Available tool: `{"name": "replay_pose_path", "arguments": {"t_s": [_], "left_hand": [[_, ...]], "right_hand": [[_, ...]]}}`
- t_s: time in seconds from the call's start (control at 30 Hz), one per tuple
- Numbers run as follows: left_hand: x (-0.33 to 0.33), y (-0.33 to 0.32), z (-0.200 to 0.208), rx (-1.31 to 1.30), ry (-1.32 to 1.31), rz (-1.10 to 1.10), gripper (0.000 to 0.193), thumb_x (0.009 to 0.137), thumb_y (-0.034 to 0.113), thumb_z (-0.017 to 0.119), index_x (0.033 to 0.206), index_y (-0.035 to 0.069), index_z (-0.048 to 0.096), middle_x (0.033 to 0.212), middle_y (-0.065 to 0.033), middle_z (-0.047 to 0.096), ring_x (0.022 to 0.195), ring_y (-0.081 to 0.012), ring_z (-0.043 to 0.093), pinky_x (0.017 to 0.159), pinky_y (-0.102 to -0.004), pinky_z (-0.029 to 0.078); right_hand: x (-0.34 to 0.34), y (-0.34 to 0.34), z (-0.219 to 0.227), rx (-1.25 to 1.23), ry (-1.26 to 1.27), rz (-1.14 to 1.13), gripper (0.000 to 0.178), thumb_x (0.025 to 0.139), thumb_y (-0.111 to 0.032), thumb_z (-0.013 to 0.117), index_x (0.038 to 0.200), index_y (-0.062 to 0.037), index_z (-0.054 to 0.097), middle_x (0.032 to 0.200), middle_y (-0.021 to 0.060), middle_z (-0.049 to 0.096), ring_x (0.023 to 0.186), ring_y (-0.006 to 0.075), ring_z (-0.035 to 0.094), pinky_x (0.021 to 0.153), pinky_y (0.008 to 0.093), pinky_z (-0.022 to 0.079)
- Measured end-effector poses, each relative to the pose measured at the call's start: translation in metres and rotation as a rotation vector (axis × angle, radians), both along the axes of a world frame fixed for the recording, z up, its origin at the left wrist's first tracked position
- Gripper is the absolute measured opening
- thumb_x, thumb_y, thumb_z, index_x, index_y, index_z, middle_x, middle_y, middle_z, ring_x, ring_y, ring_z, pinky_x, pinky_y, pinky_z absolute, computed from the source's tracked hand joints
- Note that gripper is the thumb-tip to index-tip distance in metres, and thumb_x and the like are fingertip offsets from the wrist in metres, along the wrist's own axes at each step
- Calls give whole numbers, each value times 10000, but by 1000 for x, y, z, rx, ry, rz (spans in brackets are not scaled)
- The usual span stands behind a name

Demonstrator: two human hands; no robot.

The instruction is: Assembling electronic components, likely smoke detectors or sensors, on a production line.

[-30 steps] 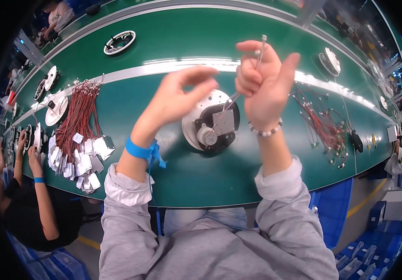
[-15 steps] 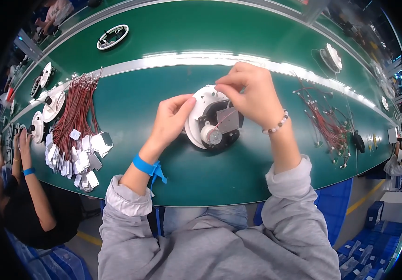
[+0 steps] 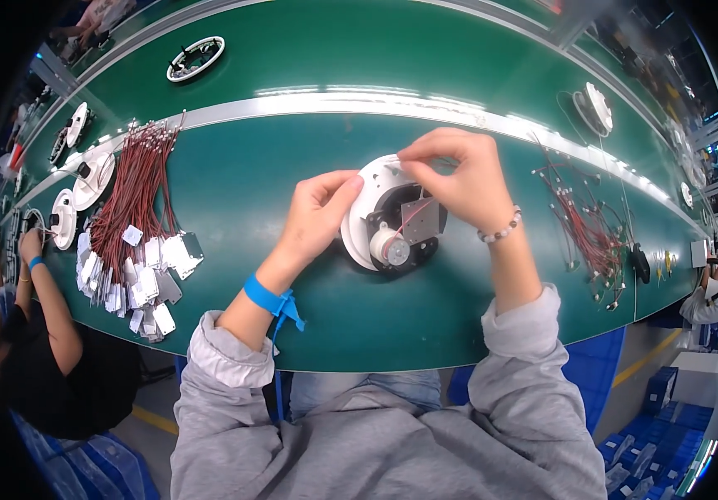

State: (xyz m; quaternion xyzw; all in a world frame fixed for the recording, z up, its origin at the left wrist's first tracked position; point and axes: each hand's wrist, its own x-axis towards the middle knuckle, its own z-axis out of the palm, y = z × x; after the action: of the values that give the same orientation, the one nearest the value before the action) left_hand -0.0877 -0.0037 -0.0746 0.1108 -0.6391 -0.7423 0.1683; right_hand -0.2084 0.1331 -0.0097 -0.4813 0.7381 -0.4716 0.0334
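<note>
A round white plastic housing (image 3: 361, 218) sits tilted in front of me on the green bench. A black part, a small white-and-silver motor (image 3: 391, 249), a grey metal plate (image 3: 422, 222) and a thin red wire are on it. My left hand (image 3: 319, 215) grips the housing's left rim between thumb and fingers. At its upper edge, my right hand (image 3: 461, 177) is closed in a pinch, thumb and forefinger close together. Whatever lies between those fingertips is too small to make out. The right hand partly covers the housing's right side.
To the left lies a pile of red-brown wire leads (image 3: 136, 183) with white and metal plates (image 3: 149, 279). More leads (image 3: 582, 221) lie at right, beside a black tool (image 3: 640, 257). White housings (image 3: 64, 219) stand far left, near a co-worker's arm (image 3: 52, 300). A white ring (image 3: 196, 60) lies beyond the rail.
The housing and both hands have shifted slightly right in the picture. My right hand keeps its pinch by the upper rim. The co-worker's hand at left has moved.
</note>
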Motion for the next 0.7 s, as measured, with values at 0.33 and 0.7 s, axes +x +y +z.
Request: {"name": "replay_pose_path", "arguments": {"t_s": [0.33, 0.7], "left_hand": [[0, 0, -2, -31, -5, 19, 234, 821, 155, 521, 902, -54, 588, 779, -66, 609, 683, -69, 520, 596, -196, 426], [2, -1, 0, -55, -9, 4, 247, 823, 175, 519, 877, -54, 594, 738, -51, 606, 647, -57, 512, 565, -195, 419]], "right_hand": [[-22, 12, -1, 255, -219, 144, 89, 662, -10, 601, 741, 22, 627, 735, 84, 613, 677, 135, 580, 637, 232, 463], [-9, 7, 5, 249, -116, -59, 90, 667, -29, 602, 744, 13, 620, 719, 91, 614, 688, 148, 588, 643, 248, 470]]}}
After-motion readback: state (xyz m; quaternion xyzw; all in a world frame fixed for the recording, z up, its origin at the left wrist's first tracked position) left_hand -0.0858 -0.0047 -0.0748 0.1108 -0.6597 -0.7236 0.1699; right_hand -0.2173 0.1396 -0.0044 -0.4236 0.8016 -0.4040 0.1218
